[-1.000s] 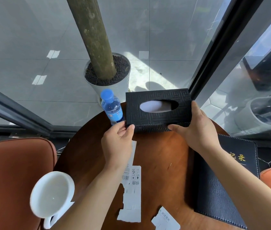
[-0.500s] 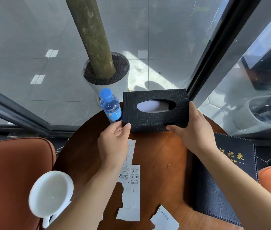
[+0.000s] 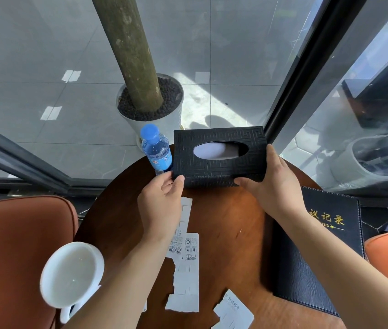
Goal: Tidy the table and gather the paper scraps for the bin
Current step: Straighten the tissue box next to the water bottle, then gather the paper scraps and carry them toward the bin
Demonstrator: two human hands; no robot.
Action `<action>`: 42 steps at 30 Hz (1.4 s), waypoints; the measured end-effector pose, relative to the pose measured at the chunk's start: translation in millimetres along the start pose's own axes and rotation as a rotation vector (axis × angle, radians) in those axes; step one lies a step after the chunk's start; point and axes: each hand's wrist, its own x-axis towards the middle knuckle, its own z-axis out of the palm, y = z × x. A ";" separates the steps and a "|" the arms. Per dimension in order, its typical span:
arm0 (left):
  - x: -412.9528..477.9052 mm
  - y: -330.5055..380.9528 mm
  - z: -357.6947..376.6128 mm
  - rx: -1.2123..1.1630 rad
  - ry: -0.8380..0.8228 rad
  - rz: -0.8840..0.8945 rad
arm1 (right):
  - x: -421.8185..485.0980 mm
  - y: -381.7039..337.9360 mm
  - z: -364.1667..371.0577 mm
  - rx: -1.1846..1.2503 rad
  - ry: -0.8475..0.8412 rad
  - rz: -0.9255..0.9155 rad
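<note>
At the far edge of the round dark-wood worktop [image 3: 226, 224], a black rectangular tissue box with an embossed maze pattern [image 3: 219, 157] is held at both ends. The left hand [image 3: 162, 207] is closed on its near-left corner, thumb on the front face; the right hand [image 3: 271, 186] is wrapped round its right end, thumb beneath the front edge. Whether the box rests on the wood or is lifted clear cannot be told. A clear plastic water bottle with a blue cap [image 3: 156, 150] stands just beside the box on its left, close to touching it.

The box is judged stiff-walled, light and slightly textured, so a two-ended hold is secure; its oval opening is best avoided. The bottle is judged easily toppled by a sideways nudge.

Nearer the wearer, a long torn white card strip printed with a barcode [image 3: 185, 269] lies flat, partly under the left forearm, and a smaller torn white card piece [image 3: 233, 312] lies at the near edge. Both are judged thin, light and easily bent; flat on smooth wood, they are best slid to the rim or pinched at a torn corner.

A white ceramic cup [image 3: 71, 274] is seen at the left rim and a black leather-look folder with gold lettering [image 3: 318, 257] at the right.
</note>
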 end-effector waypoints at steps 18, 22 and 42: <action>-4.2 16.1 -15.3 0.157 -0.077 0.034 | -6.7 -7.9 -14.1 0.020 -0.057 -0.001; -44.3 11.8 -50.0 0.226 -0.116 0.071 | -48.1 -13.4 -25.0 0.138 0.145 -0.022; -193.2 -58.1 -89.4 0.707 -0.410 0.291 | -239.2 14.0 30.9 -0.271 -0.323 -0.421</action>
